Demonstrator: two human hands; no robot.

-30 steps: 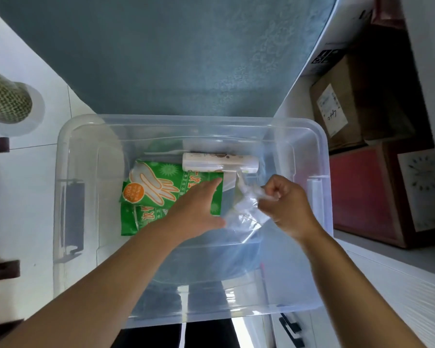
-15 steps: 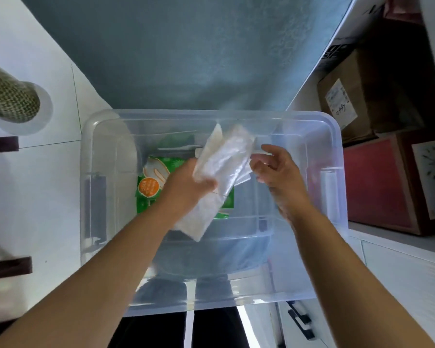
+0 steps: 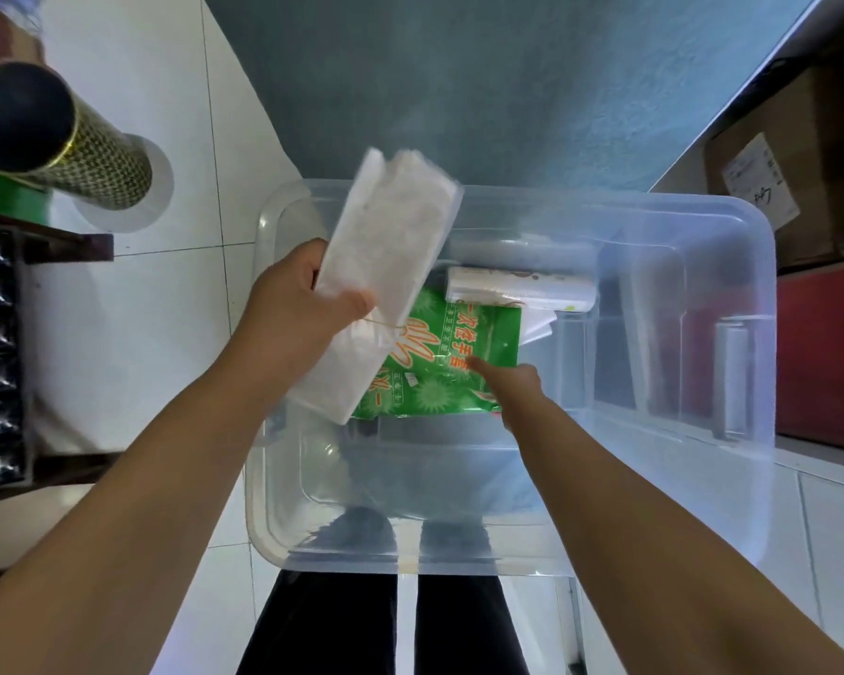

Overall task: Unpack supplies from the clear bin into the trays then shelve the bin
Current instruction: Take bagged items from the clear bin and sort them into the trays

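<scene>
**Operator:** What is the left hand doing?

**Inspector:** The left hand (image 3: 303, 309) is gripping a white translucent packet (image 3: 386, 265). The thumb is lying across its front, and the packet is tilting above the left end of the clear bin (image 3: 605, 528).

**Operator:** And the right hand?

**Inspector:** The right hand (image 3: 512, 382) is reaching down inside the bin. One fingertip is touching the green packet (image 3: 459, 353) lying on the bin floor. I cannot tell whether it is grasping anything.

**Operator:** Other contents?

**Inspector:** A white roll (image 3: 522, 289) is lying against the green packet's far edge.
</scene>
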